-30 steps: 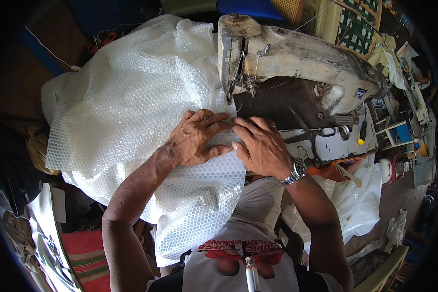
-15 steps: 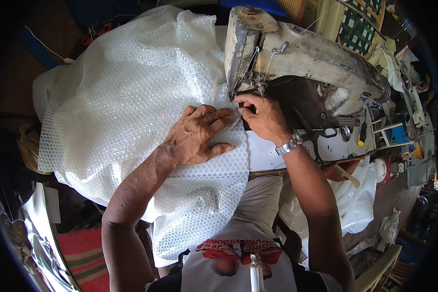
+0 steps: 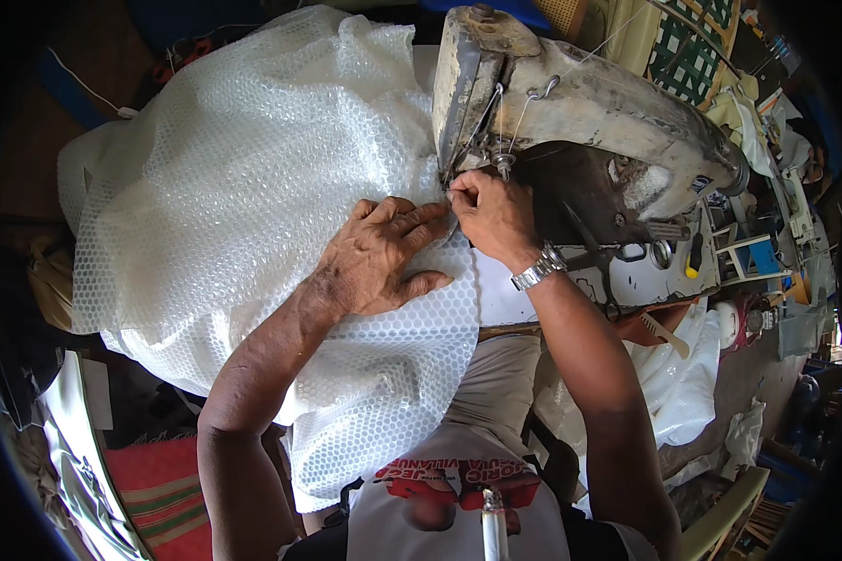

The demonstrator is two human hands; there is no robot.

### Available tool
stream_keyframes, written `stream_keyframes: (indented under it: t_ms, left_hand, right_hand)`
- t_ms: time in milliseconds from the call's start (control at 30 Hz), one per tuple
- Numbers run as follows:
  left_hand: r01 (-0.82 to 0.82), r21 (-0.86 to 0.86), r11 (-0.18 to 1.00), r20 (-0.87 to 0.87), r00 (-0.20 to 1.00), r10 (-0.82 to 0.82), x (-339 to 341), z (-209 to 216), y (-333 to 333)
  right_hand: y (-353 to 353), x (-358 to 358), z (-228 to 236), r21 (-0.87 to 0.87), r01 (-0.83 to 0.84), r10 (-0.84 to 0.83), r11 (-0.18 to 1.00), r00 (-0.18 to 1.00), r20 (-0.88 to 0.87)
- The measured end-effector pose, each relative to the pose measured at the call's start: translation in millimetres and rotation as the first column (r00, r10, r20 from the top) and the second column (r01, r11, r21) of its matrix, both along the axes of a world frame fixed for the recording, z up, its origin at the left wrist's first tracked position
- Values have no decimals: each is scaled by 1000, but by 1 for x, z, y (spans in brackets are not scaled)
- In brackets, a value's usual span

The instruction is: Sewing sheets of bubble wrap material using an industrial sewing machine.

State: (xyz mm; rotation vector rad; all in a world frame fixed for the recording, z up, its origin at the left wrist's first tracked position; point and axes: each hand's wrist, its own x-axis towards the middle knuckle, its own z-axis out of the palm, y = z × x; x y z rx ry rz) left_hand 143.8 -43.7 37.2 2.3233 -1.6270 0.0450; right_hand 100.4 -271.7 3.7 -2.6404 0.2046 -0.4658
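A large sheet of bubble wrap (image 3: 234,187) drapes over the left of the sewing machine table, and its edge runs under the needle area. My left hand (image 3: 384,257) rests on the sheet, palm down with fingers stretched toward the needle. Thumb and forefinger of my right hand (image 3: 496,215) are pinched together just below the head of the worn sewing machine (image 3: 608,93), by the presser foot. Whatever lies in that pinch is too small and hidden to make out. White thread runs down the machine's front through its guides.
On the white tabletop (image 3: 585,280), right of my right hand, lie scissors (image 3: 629,271) and a yellow-and-black screwdriver (image 3: 693,257). A lit cigarette (image 3: 494,528) juts in at the bottom. More clear plastic (image 3: 688,397) hangs at the lower right, beside a wooden comb-like piece (image 3: 666,337).
My right wrist has shifted a little left, and its fingers have drawn into a tighter pinch near the needle. The left hand has stayed in place on the bubble wrap.
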Motion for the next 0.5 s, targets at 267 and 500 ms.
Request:
stream_keyframes:
  t_ms: [267,500]
  left_hand:
    - [12,-22,1000,34,999,-11,0,-2,2]
    - [-3,-54,999,54,999,6,-2,-2,0]
  right_hand:
    - [-10,0,-10,-31,-159,162,987,980,118]
    - [-3,-22,5,-307,-57,102,950,986,133]
